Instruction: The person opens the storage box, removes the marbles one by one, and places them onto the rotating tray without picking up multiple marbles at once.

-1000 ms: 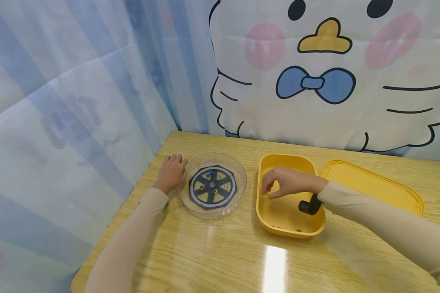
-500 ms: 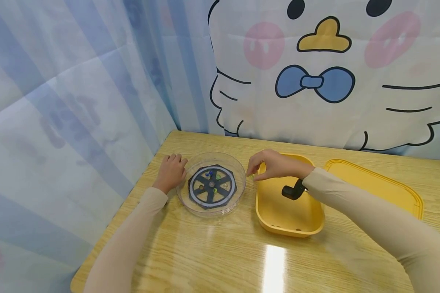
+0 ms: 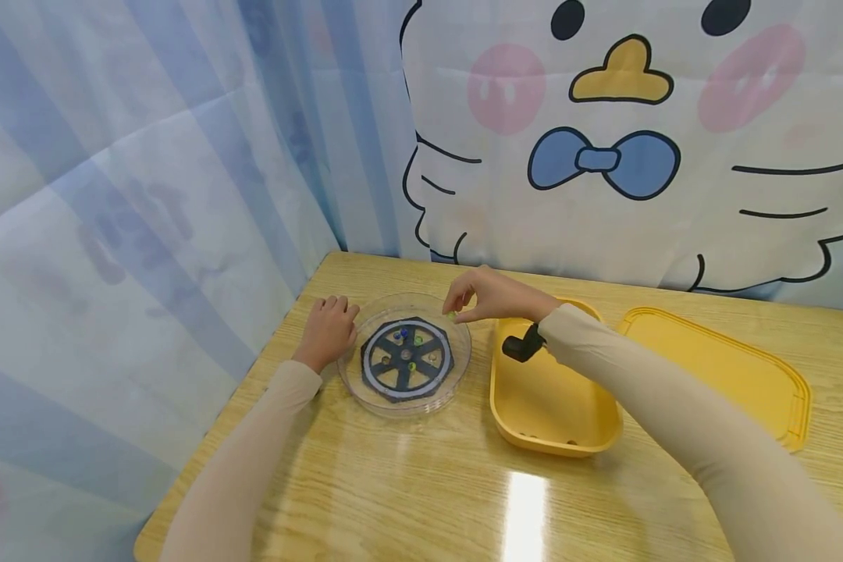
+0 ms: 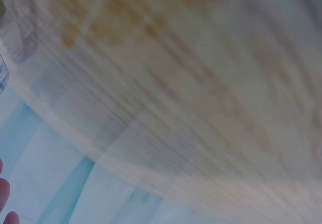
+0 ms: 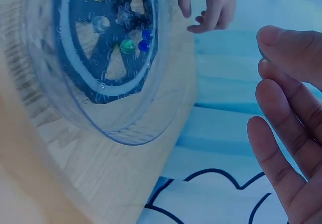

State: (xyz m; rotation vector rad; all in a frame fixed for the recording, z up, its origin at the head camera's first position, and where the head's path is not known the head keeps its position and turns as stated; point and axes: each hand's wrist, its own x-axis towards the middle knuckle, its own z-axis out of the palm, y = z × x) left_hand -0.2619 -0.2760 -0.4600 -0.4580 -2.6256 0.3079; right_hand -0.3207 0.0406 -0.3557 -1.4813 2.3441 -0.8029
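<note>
In the head view, my right hand (image 3: 492, 295) pinches a small yellow-green marble (image 3: 452, 315) at the far right rim of a clear round dish (image 3: 421, 407). Fingertips mostly cover this marble in the right wrist view. My left hand (image 3: 326, 332) lies at the dish's left side with fingers loosely bent; whether it touches the wall is unclear. A dark, wheel-shaped spoked piece (image 3: 396, 384) lies in the dish. Several marbles are on it, among them a blue marble (image 5: 144, 46), a green marble (image 5: 128, 46) and a clear marble (image 5: 100, 24).
A yellow bin (image 3: 555, 406) stands right of the dish, with several small dark round things (image 3: 571, 442) near its front wall. Its flat yellow lid (image 3: 716, 367) lies farther right. Curtains (image 3: 183, 156) hang along the table's left and back edges.
My right hand has lifted the yellow-green marble out of the yellow bin and carried it left to the dish's rim. The left hand and the marbles in the dish look unmoved.
</note>
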